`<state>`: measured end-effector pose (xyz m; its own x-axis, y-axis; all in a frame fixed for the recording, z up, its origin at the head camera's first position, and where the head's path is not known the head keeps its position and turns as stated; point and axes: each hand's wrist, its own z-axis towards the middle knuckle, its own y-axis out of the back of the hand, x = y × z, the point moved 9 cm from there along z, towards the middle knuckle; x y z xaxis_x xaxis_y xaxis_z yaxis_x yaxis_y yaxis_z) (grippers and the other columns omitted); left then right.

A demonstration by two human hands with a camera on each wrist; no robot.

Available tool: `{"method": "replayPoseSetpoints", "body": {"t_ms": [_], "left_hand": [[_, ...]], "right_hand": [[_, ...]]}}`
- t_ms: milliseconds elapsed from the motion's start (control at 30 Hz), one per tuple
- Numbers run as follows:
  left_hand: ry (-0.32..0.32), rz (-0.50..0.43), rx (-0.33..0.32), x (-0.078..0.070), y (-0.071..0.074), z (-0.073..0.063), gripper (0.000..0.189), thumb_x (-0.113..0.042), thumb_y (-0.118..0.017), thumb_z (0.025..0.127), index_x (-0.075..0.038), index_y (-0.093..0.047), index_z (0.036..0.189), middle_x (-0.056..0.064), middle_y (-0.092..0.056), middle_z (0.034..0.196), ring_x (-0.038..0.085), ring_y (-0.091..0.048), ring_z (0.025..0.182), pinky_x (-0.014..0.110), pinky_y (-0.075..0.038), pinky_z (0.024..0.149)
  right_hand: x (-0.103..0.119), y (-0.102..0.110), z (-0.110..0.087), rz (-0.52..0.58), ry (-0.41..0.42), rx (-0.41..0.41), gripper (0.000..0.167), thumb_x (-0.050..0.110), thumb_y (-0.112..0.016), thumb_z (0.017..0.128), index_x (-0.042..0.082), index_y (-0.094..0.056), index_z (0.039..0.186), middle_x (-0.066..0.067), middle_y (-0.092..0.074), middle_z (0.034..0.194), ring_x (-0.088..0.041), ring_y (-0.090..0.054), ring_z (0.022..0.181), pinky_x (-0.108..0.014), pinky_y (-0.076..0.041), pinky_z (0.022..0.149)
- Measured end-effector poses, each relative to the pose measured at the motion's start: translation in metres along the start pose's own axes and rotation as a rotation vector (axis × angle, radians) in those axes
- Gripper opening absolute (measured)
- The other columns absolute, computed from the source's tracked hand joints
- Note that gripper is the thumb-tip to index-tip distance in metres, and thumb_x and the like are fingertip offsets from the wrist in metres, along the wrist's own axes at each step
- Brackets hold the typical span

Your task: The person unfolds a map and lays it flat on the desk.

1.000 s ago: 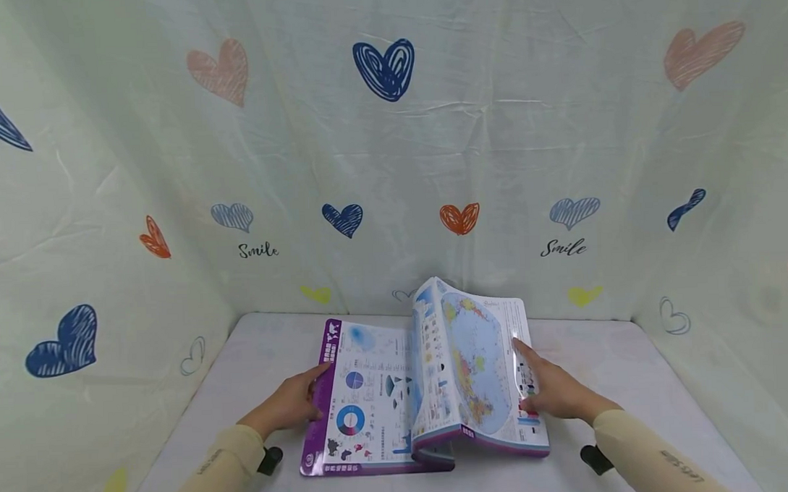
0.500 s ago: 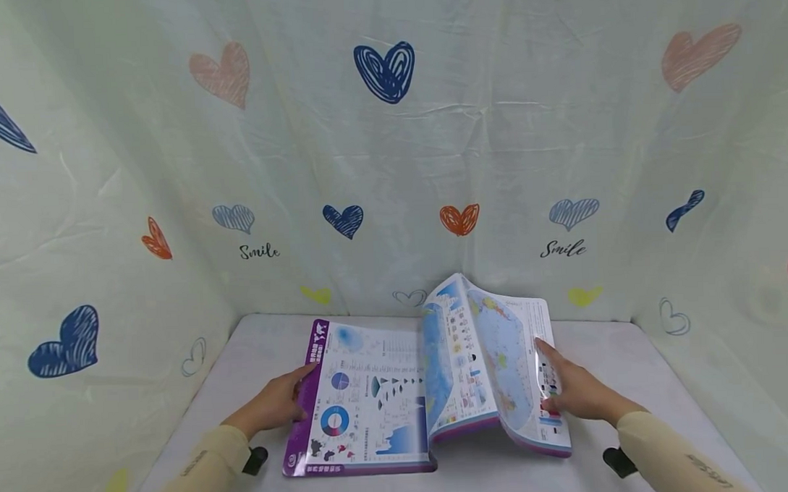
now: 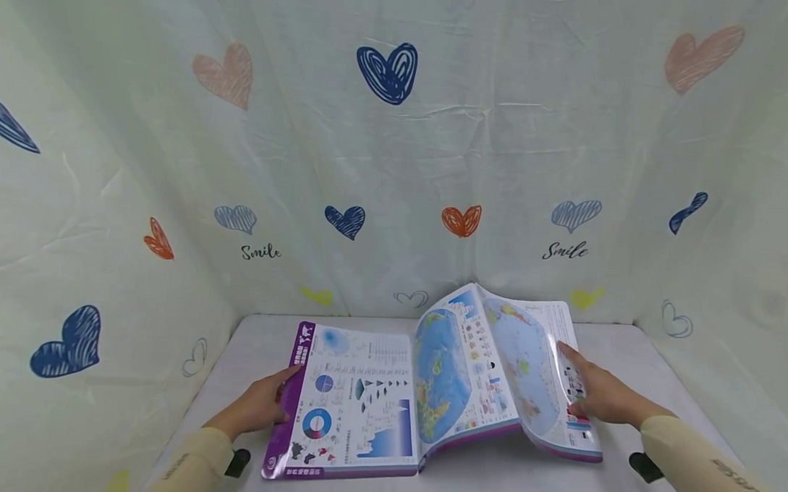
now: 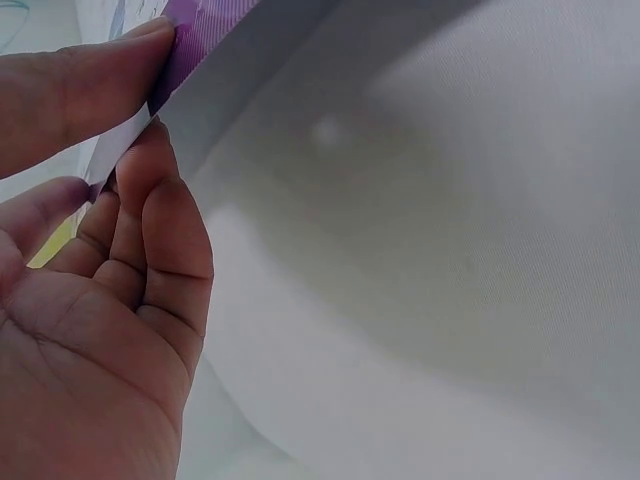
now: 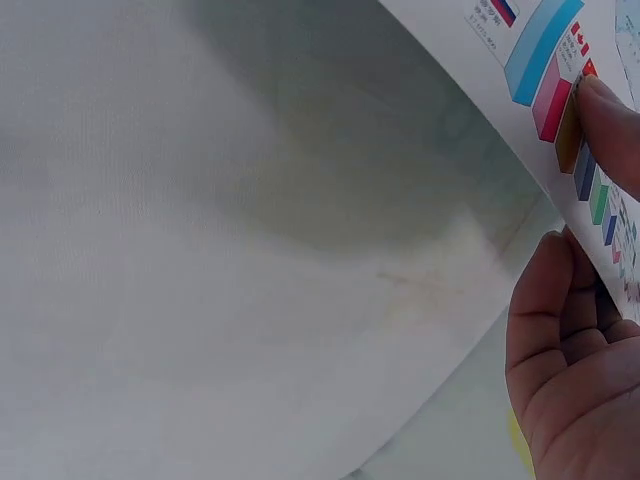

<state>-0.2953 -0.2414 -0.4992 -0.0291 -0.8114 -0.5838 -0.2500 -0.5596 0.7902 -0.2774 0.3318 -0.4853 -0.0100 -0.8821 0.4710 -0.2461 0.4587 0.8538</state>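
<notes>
A glossy fold-out world map (image 3: 447, 389) lies partly unfolded in front of me, with a raised crease between its middle and right panels. Its left panel carries charts and a purple border (image 4: 205, 40). My left hand (image 3: 252, 404) pinches that border, thumb on top and curled fingers beneath in the left wrist view. At the opposite side, my right hand (image 3: 610, 394) grips the right panel's edge, its thumb (image 5: 612, 130) over printed coloured bars and flags. The two map panels show blue oceans and coloured land. Their undersides are mostly hidden in the head view.
The map rests on a white table (image 3: 506, 481) with rounded back corners. A pale curtain (image 3: 391, 152) printed with hearts and "Smile" surrounds the table at the back and both sides. The raised crease stands close to the back curtain.
Both hands have moved apart, the left one leftward and the right one rightward. Between them the map has spread wider, and the middle panel with its blue map has come into view.
</notes>
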Motion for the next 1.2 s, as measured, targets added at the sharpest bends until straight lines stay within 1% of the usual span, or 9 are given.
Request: {"method": "replayPoseSetpoints", "body": {"t_ms": [133,333,400,533,667,767,933,1100,1200], "left_hand": [[0.008,0.010,0.000,0.006,0.002,0.000,0.089,0.008,-0.077,0.073,0.001,-0.036,0.151,0.024,-0.058,0.123,0.023,-0.055,0.085,0.034,-0.054,0.071],[0.029,-0.001,-0.003,0.014,0.005,-0.002,0.088,0.011,-0.075,0.073,0.001,-0.036,0.152,0.025,-0.057,0.122,0.024,-0.055,0.085,0.036,-0.056,0.070],[0.034,0.000,-0.003,0.015,0.006,-0.003,0.088,0.011,-0.074,0.073,0.002,-0.035,0.152,0.026,-0.057,0.122,0.025,-0.055,0.085,0.035,-0.056,0.069],[0.039,0.016,0.001,0.020,0.007,-0.004,0.089,0.011,-0.073,0.073,0.003,-0.034,0.152,0.030,-0.053,0.127,0.027,-0.054,0.087,0.033,-0.053,0.067],[0.051,0.029,0.017,0.024,0.008,-0.005,0.089,0.009,-0.073,0.074,0.002,-0.032,0.153,0.034,-0.047,0.136,0.031,-0.054,0.094,0.038,-0.055,0.074],[0.057,0.033,0.025,0.026,0.009,-0.005,0.089,0.009,-0.073,0.074,0.002,-0.032,0.153,0.035,-0.043,0.140,0.032,-0.053,0.098,0.039,-0.055,0.076],[0.056,0.034,0.020,0.029,0.012,-0.006,0.090,0.010,-0.072,0.073,0.002,-0.031,0.153,0.037,-0.041,0.142,0.033,-0.053,0.098,0.037,-0.054,0.073],[0.058,0.042,0.009,0.034,0.014,-0.007,0.089,0.009,-0.072,0.074,0.003,-0.031,0.153,0.037,-0.040,0.142,0.036,-0.053,0.101,0.050,-0.054,0.085],[0.060,0.050,-0.001,0.037,0.014,-0.007,0.088,0.010,-0.072,0.075,0.003,-0.031,0.153,0.038,-0.040,0.142,0.036,-0.054,0.100,0.052,-0.055,0.085]], "right_hand": [[-0.003,0.004,-0.001,-0.024,0.009,-0.001,0.124,0.019,-0.090,0.070,0.007,-0.004,0.159,-0.038,-0.037,0.141,-0.051,-0.051,0.115,-0.066,-0.041,0.096],[-0.012,0.008,-0.001,-0.055,0.001,-0.003,0.124,0.014,-0.090,0.069,0.003,-0.005,0.158,-0.042,-0.032,0.142,-0.059,-0.043,0.122,-0.068,-0.038,0.098],[-0.016,0.008,-0.001,-0.064,0.001,-0.005,0.122,0.012,-0.090,0.069,0.002,-0.006,0.158,-0.043,-0.032,0.141,-0.058,-0.045,0.120,-0.068,-0.039,0.097],[-0.024,0.010,-0.001,-0.070,-0.006,-0.010,0.119,0.006,-0.089,0.069,0.000,-0.009,0.156,-0.043,-0.040,0.132,-0.045,-0.057,0.100,-0.066,-0.043,0.094],[-0.031,0.010,0.000,-0.069,-0.019,-0.008,0.116,0.002,-0.087,0.068,-0.001,-0.011,0.156,-0.040,-0.046,0.120,-0.031,-0.055,0.087,-0.063,-0.047,0.089],[-0.036,0.010,0.000,-0.084,-0.017,-0.008,0.114,-0.001,-0.086,0.068,-0.001,-0.012,0.156,-0.040,-0.047,0.117,-0.031,-0.055,0.085,-0.062,-0.048,0.088],[-0.042,0.009,-0.001,-0.104,0.003,-0.015,0.113,-0.004,-0.084,0.066,-0.003,-0.013,0.154,-0.039,-0.048,0.108,-0.031,-0.054,0.081,-0.057,-0.051,0.080],[-0.045,0.010,-0.003,-0.110,0.001,-0.029,0.108,-0.009,-0.077,0.064,-0.006,-0.016,0.153,-0.038,-0.048,0.103,-0.030,-0.052,0.075,-0.046,-0.050,0.069],[-0.046,0.010,-0.004,-0.115,-0.007,-0.032,0.104,-0.011,-0.075,0.064,-0.008,-0.018,0.151,-0.035,-0.049,0.102,-0.028,-0.051,0.073,-0.044,-0.050,0.067]]}}
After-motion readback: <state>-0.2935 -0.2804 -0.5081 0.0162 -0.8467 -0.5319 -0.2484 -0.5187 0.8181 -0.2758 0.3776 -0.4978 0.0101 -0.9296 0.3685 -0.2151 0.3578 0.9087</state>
